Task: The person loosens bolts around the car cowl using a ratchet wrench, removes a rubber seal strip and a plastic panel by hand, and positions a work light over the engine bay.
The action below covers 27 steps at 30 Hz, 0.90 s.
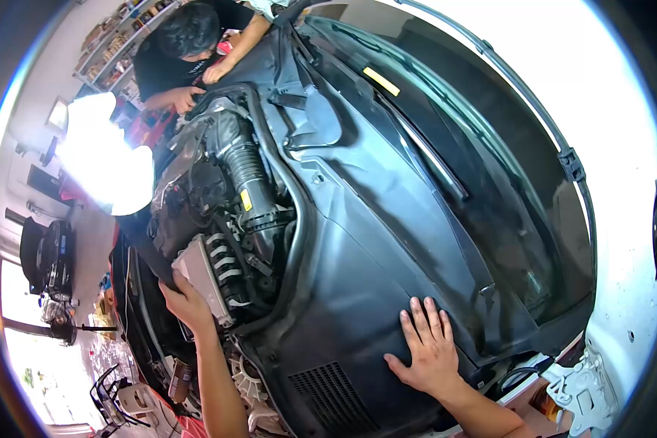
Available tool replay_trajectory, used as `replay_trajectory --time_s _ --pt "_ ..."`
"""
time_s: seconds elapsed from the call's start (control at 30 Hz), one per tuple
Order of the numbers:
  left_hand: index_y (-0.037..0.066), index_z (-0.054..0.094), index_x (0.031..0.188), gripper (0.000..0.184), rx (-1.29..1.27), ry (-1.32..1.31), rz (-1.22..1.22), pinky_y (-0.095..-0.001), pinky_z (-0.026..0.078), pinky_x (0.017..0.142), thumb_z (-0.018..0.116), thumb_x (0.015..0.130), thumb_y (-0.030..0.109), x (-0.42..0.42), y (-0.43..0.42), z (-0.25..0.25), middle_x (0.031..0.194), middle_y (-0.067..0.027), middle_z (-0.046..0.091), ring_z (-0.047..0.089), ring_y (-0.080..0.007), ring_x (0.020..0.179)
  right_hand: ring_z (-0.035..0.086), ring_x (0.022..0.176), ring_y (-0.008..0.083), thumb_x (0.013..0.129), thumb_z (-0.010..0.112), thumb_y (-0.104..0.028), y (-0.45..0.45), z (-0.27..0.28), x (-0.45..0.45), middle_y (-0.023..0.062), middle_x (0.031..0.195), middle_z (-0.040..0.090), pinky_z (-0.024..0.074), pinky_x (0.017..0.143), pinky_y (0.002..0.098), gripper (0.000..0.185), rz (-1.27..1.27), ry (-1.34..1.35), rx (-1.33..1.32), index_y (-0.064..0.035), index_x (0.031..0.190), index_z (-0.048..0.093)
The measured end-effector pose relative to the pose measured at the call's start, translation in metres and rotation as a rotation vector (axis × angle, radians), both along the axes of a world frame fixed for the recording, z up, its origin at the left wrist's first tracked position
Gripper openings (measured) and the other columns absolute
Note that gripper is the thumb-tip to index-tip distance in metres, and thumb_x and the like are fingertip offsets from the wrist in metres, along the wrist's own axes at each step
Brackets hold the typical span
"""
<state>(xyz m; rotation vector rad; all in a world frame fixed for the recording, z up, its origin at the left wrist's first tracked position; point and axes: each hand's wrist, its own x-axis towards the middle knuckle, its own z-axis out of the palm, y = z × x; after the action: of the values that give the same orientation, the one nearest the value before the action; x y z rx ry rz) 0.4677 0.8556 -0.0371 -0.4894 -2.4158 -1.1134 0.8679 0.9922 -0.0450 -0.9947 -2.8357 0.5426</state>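
My right hand (429, 354) lies flat on the black plastic cowl cover (358, 270), fingers spread, below the windshield. My left hand (187, 301) is closed around the dark handle (144, 244) of a bright work lamp (106, 157), beside the silver ribbed engine part (203, 277). The lamp glares white over the front of the engine bay. A corrugated black intake hose (242, 169) with a yellow label runs beside the curved rubber seal (299, 212). A vent grille (333, 398) is set in the cover, left of my right hand.
A co-worker (190, 44) in a dark shirt leans over the far side of the engine bay, both hands at its edge. A wiper arm (423, 150) lies along the windshield (489, 175). The raised hood (628, 109) stands at right. Shelves (120, 44) are behind.
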Motion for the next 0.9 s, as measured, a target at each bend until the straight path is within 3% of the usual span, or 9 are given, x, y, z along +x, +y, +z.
replay_trajectory --time_s 0.03,0.13,0.33,0.5,0.6,0.9 --pt "-0.009 0.054 0.121 0.035 0.01 0.143 -0.052 -0.0396 0.048 0.086 0.053 0.102 0.022 -0.005 0.005 -0.007 0.104 -0.0256 0.066 0.065 -0.0381 0.094 0.027 0.147 0.0353 0.084 0.065 -0.051 0.0 0.0 0.001 0.0172 0.158 0.033 0.0227 0.117 0.0523 0.076 -0.006 -0.008 -0.008 -0.0037 0.142 0.05" --pt "-0.006 0.053 0.126 0.043 -0.149 0.136 -0.036 -0.0437 0.047 0.093 0.057 0.1 0.029 -0.009 0.024 -0.015 0.118 -0.023 0.063 0.06 -0.041 0.108 0.027 0.147 0.0353 0.085 0.064 -0.051 0.001 -0.003 0.0 0.0173 0.156 0.034 0.025 0.116 0.0522 0.074 0.003 -0.002 0.015 -0.0044 0.141 0.051" --pt "0.002 0.056 0.127 0.046 -0.378 0.394 0.051 -0.0459 0.048 0.086 0.06 0.097 0.038 -0.06 0.034 -0.066 0.116 -0.0162 0.064 0.06 -0.0376 0.105 0.036 0.142 0.0357 0.088 0.06 -0.053 0.002 -0.005 0.001 0.0159 0.156 0.036 0.0359 0.109 0.0526 0.069 0.025 -0.014 0.074 -0.0075 0.14 0.051" --pt "0.004 0.056 0.128 0.05 -0.369 0.306 0.112 -0.0467 0.048 0.086 0.057 0.098 0.043 -0.065 0.03 -0.071 0.114 -0.0162 0.065 0.063 -0.0376 0.103 0.037 0.142 0.0358 0.088 0.06 -0.052 0.003 -0.007 0.002 0.0147 0.155 0.038 0.036 0.109 0.0519 0.068 0.001 0.017 0.055 -0.0084 0.14 0.052" --pt "0.004 0.059 0.128 0.049 -0.326 0.505 0.146 -0.0456 0.048 0.088 0.057 0.099 0.042 -0.073 0.025 -0.079 0.118 -0.0156 0.067 0.064 -0.0379 0.103 0.037 0.142 0.0358 0.088 0.061 -0.052 0.004 -0.007 0.001 0.0146 0.154 0.039 0.0355 0.109 0.0514 0.068 -0.006 0.018 0.049 -0.0087 0.14 0.052" --pt "0.001 0.063 0.124 0.05 -0.198 0.627 0.067 -0.0448 0.05 0.084 0.058 0.098 0.043 -0.065 0.023 -0.076 0.113 -0.0175 0.069 0.065 -0.0381 0.1 0.031 0.146 0.0364 0.09 0.057 -0.054 0.0 -0.011 0.0 0.0167 0.156 0.037 0.0258 0.115 0.0529 0.071 -0.01 0.001 0.079 -0.0047 0.14 0.053"
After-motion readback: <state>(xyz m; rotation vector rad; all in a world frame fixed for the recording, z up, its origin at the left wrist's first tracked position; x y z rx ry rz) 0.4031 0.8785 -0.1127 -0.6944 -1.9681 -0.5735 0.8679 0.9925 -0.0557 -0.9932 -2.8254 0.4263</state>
